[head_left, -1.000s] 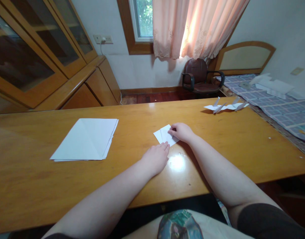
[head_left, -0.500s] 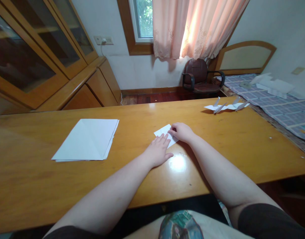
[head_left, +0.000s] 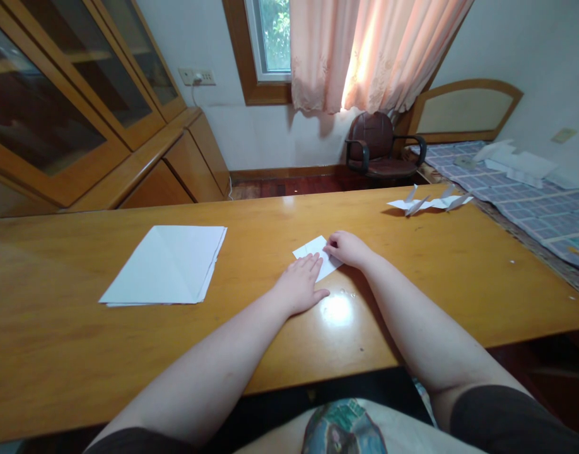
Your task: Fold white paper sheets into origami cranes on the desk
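1. At the centre, under the left fingers and against the right fingertips: a small piece of folded white paper [head_left: 328, 267], flat on a glossy yellow-brown wooden desk [head_left: 460, 265], with one crease line visible just beyond the left fingertips.
2. Left hand [head_left: 298, 285]: palm down, fingers extended and laid over the near left part of the paper, not closed around anything; thumb spread out to the right, off the paper and over the desk.
3. Right hand [head_left: 350, 250]: fingers curled, thumb and forefinger brought to the paper's right side; impossible to tell whether pinching the paper or only pressing on it.
4. Well to the left of both hands' fingers: a loose stack of larger white sheets [head_left: 166, 268], edges uneven, a faint diagonal crease across the top one.
5. Beyond the fingers and to the right, near the far edge of the desk: folded white paper figures [head_left: 429, 203] with raised, pointed parts, set close together.
6. Farther beyond the fingers: a brown armchair [head_left: 374, 145] below pink curtains [head_left: 327, 57]; wooden cabinets [head_left: 152, 148] to the left; a bed with a plaid cover [head_left: 497, 183] to the right.
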Motion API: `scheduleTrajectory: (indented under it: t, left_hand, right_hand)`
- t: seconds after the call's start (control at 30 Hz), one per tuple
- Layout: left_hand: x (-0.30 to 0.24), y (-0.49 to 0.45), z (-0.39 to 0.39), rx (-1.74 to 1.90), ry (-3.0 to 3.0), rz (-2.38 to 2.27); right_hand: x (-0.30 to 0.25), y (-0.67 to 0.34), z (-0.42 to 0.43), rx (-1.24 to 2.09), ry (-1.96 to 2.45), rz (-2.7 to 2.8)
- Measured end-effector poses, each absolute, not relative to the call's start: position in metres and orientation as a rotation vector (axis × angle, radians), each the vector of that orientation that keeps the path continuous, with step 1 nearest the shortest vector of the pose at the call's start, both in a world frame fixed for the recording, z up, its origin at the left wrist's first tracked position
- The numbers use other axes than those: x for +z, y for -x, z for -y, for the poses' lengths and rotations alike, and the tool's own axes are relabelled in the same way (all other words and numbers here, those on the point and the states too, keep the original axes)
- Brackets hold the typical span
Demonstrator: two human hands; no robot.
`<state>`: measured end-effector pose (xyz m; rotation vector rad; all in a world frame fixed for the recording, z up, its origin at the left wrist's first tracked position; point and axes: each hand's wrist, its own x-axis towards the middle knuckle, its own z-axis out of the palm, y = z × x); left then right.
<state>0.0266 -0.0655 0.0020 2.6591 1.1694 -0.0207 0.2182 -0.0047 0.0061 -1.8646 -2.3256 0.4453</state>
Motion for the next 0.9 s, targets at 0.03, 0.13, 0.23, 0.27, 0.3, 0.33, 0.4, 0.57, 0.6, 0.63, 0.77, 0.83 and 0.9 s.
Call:
scheduleTrajectory:
  t: [0.03, 0.13, 0.23, 0.27, 0.3, 0.33, 0.4, 0.57, 0.6, 0.63, 0.77, 0.83, 0.9]
  left_hand:
    - [0.002, -0.027, 0.065, -0.025, -2.659, -1.168]
    - [0.001, -0.027, 0.064, -0.021, -2.662, -1.169]
    - [0.001, -0.027, 0.064, -0.019, -2.662, -1.186]
    - [0.001, -0.028, 0.063, -0.025, -2.662, -1.188]
    - [0.000, -0.028, 0.063, -0.033, -2.664, -1.187]
    - [0.000, -0.028, 0.063, -0.038, -2.665, -1.184]
    - [0.000, -0.028, 0.062, -0.042, -2.668, -1.177]
    - [0.004, -0.026, 0.059, -0.048, -2.652, -1.162]
    - [0.006, -0.025, 0.059, -0.052, -2.647, -1.155]
    - [0.007, -0.025, 0.058, -0.056, -2.643, -1.147]
    - [0.009, -0.024, 0.056, -0.072, -2.639, -1.139]
    - [0.009, -0.024, 0.055, -0.071, -2.641, -1.136]
    - [0.008, -0.024, 0.055, -0.070, -2.641, -1.132]
  right_hand:
    - [0.006, -0.218, 0.005, 0.441, 1.871, 2.322]
    - [0.006, -0.216, 0.005, 0.412, 1.868, 2.315]
    - [0.006, -0.215, 0.005, 0.383, 1.865, 2.326]
    - [0.006, -0.214, 0.005, 0.378, 1.872, 2.328]
    - [0.007, -0.214, 0.006, 0.374, 1.882, 2.328]
    - [0.007, -0.213, 0.006, 0.370, 1.892, 2.331]
    - [0.007, -0.212, 0.006, 0.365, 1.909, 2.337]
    - [0.007, -0.211, 0.005, 0.362, 1.938, 2.335]
    - [0.006, -0.211, 0.005, 0.357, 1.937, 2.335]
    - [0.006, -0.211, 0.005, 0.350, 1.934, 2.337]
    - [0.006, -0.211, 0.005, 0.325, 1.936, 2.356]
    - [0.007, -0.210, 0.005, 0.327, 1.949, 2.357]
    - [0.007, -0.210, 0.005, 0.333, 1.961, 2.353]
